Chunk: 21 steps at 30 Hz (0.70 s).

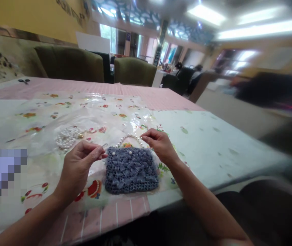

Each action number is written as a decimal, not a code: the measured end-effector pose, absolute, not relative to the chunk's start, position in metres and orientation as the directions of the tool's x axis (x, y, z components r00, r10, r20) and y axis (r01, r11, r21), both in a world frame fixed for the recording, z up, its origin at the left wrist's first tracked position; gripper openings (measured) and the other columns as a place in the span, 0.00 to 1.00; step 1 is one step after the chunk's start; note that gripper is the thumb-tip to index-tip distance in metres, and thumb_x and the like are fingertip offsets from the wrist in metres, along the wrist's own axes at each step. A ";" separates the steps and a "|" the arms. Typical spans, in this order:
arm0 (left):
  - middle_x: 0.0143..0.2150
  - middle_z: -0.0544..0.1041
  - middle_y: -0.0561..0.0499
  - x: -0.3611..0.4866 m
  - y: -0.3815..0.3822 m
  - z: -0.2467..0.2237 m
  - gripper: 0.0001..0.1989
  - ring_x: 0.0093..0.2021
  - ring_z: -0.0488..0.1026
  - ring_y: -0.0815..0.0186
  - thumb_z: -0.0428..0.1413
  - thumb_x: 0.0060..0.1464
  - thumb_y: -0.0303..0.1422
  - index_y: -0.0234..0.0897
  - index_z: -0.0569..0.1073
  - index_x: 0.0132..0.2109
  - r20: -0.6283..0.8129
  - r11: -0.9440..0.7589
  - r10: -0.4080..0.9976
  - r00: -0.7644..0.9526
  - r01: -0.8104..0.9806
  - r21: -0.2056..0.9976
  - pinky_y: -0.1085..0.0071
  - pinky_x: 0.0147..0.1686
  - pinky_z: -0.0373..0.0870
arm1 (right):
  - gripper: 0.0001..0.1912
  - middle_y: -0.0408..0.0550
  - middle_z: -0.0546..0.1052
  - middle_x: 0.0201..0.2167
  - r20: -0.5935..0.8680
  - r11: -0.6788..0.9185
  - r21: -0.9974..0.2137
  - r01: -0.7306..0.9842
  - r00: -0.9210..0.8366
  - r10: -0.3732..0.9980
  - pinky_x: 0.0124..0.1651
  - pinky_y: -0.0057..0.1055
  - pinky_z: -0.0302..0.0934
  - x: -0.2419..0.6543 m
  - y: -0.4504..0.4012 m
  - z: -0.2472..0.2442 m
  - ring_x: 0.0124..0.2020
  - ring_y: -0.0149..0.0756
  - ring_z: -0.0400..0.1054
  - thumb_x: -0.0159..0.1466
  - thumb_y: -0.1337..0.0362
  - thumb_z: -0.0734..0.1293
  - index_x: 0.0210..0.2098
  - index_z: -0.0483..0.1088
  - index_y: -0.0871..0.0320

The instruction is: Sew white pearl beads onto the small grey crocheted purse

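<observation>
A small blue-grey crocheted purse [132, 172] lies flat on the patterned plastic sheet between my hands, with two pearl beads near its top edge. Behind that edge a pearl strand [128, 135] curves up in an arc. My left hand [75, 167] is closed in a pinch beside the purse's upper left corner; a thin pale sliver shows near its fingertips, too fine to name. My right hand [161, 145] pinches above the upper right corner, fingertips close to the pearl strand. Whatever lies between those fingers is too small to make out.
A coil of pearl beads [68, 138] rests in clear plastic to the left. Black scissors [24, 81] lie at the table's far left. Green chairs [135, 71] stand behind the table [197, 136]. A pixelated patch covers the left edge.
</observation>
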<state>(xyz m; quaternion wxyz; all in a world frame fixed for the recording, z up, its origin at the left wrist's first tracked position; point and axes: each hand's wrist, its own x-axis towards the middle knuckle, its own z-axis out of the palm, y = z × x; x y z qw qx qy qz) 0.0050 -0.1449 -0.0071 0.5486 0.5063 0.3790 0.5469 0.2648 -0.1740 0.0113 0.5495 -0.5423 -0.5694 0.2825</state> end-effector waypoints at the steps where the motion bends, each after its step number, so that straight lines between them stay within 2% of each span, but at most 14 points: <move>1: 0.31 0.78 0.54 0.005 -0.145 -0.007 0.12 0.31 0.78 0.69 0.69 0.46 0.37 0.36 0.75 0.32 0.140 -0.112 0.983 0.116 -0.215 0.970 0.73 0.37 0.79 | 0.05 0.42 0.72 0.25 0.356 0.271 -0.887 0.374 0.181 0.917 0.35 0.32 0.56 0.272 -0.176 0.009 0.29 0.29 0.62 0.58 0.63 0.70 0.29 0.75 0.58; 5: 0.31 0.78 0.55 0.005 -0.146 -0.008 0.11 0.31 0.78 0.70 0.69 0.46 0.36 0.38 0.76 0.32 0.141 -0.116 0.983 0.118 -0.197 0.973 0.75 0.36 0.78 | 0.05 0.44 0.72 0.28 0.413 0.298 -0.792 0.532 0.107 0.905 0.39 0.33 0.58 0.291 -0.183 -0.006 0.33 0.32 0.65 0.60 0.65 0.69 0.28 0.75 0.58; 11: 0.31 0.78 0.55 0.005 -0.146 -0.010 0.10 0.31 0.78 0.69 0.69 0.47 0.36 0.39 0.76 0.32 0.154 -0.132 0.982 0.112 -0.186 0.974 0.75 0.36 0.79 | 0.04 0.44 0.72 0.29 0.412 0.324 -0.759 0.565 0.033 0.910 0.39 0.33 0.59 0.300 -0.189 -0.020 0.32 0.32 0.65 0.61 0.66 0.69 0.30 0.76 0.57; 21: 0.32 0.78 0.55 0.006 -0.146 -0.009 0.09 0.31 0.77 0.69 0.68 0.47 0.36 0.40 0.76 0.32 0.171 -0.151 0.980 0.105 -0.176 0.973 0.73 0.36 0.79 | 0.04 0.46 0.72 0.33 0.409 0.393 -0.682 0.617 -0.124 0.904 0.44 0.34 0.62 0.295 -0.192 -0.022 0.38 0.34 0.68 0.64 0.67 0.68 0.33 0.76 0.55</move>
